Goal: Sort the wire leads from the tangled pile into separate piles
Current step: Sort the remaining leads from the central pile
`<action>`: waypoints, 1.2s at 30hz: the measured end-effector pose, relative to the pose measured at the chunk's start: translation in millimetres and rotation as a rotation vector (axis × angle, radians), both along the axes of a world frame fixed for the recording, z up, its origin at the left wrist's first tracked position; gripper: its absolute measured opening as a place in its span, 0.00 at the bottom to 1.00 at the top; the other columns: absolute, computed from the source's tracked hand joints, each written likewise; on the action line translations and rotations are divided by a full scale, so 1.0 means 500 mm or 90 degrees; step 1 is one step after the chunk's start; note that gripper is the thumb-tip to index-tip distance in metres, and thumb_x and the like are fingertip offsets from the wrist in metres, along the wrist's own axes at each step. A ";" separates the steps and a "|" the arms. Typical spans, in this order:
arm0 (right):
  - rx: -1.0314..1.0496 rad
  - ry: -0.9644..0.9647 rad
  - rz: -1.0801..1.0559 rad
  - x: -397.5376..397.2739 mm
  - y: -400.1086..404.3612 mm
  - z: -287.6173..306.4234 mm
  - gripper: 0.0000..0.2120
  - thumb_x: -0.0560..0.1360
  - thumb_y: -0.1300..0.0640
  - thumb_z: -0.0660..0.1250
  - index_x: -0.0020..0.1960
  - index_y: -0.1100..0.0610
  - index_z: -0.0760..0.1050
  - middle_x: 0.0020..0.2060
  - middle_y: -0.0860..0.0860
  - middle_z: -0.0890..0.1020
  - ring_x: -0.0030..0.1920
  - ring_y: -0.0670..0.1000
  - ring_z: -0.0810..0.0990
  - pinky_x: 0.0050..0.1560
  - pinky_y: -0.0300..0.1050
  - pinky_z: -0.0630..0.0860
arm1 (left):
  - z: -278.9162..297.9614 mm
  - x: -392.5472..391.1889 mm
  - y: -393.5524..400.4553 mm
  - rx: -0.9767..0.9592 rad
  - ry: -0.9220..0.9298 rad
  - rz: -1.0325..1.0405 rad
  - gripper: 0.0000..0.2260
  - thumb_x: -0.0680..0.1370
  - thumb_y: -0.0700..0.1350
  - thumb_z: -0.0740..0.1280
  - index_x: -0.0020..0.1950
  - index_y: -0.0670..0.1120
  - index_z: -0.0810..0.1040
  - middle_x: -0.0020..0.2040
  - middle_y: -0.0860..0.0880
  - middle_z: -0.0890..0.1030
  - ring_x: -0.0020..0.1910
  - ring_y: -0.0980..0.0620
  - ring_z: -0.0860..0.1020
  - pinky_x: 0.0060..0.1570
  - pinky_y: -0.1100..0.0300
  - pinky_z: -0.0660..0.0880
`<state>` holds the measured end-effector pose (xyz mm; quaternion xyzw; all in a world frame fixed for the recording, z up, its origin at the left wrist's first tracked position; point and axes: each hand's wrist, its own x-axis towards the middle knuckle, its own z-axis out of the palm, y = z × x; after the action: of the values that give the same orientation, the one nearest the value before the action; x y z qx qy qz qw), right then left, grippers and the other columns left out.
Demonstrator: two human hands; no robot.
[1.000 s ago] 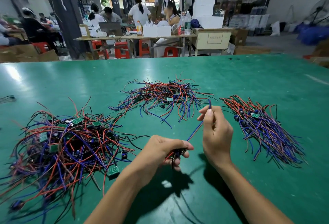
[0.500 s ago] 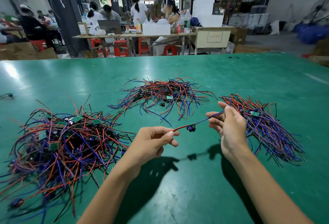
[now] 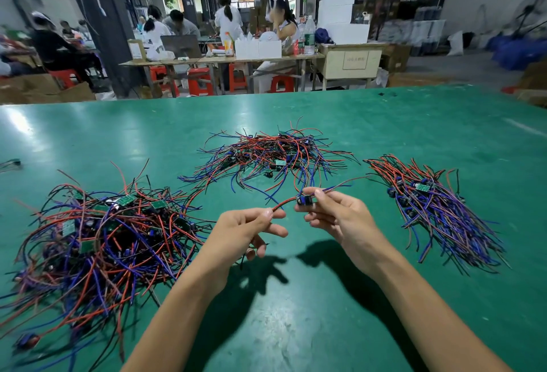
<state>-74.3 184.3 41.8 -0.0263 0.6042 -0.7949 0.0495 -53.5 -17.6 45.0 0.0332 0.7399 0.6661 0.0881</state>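
Two pinching grips on one lead [image 3: 305, 200]

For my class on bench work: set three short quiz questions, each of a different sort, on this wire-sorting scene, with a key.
1. True or false: the left hand and the right hand hold the same wire lead.
2. How many piles of wire leads lie on the green table? A) two B) three C) four
3. Fill in: the neatest pile, its leads lying side by side, is on the person's ____ side.

Key
1. True; the left pinches the red end, the right grips at the small blue part.
2. B: the tangled pile, the middle pile and the right pile.
3. right
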 end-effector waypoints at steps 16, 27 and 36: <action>0.028 0.023 -0.142 -0.009 0.011 -0.007 0.09 0.82 0.55 0.64 0.53 0.55 0.83 0.43 0.51 0.87 0.37 0.46 0.84 0.36 0.34 0.79 | 0.000 -0.011 -0.026 -0.104 0.121 0.090 0.03 0.78 0.45 0.72 0.46 0.50 0.87 0.39 0.51 0.86 0.25 0.58 0.73 0.26 0.71 0.68; -0.111 0.037 -0.085 -0.019 0.007 -0.016 0.11 0.85 0.64 0.56 0.60 0.58 0.76 0.50 0.54 0.87 0.47 0.45 0.85 0.52 0.38 0.82 | 0.000 -0.015 -0.030 -0.183 0.254 0.142 0.07 0.71 0.42 0.79 0.41 0.55 0.88 0.35 0.55 0.86 0.28 0.58 0.70 0.31 0.66 0.68; -0.062 0.025 -0.202 -0.019 0.008 -0.011 0.05 0.80 0.55 0.68 0.51 0.57 0.78 0.36 0.51 0.86 0.35 0.48 0.85 0.35 0.35 0.79 | -0.001 -0.015 -0.030 -0.123 0.237 0.204 0.06 0.72 0.48 0.78 0.47 0.55 0.87 0.38 0.52 0.86 0.35 0.48 0.82 0.39 0.51 0.79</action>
<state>-83.9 188.2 36.2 0.0518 0.5624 -0.8204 -0.0897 -60.9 -32.4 44.5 0.0290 0.7995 0.5800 -0.1535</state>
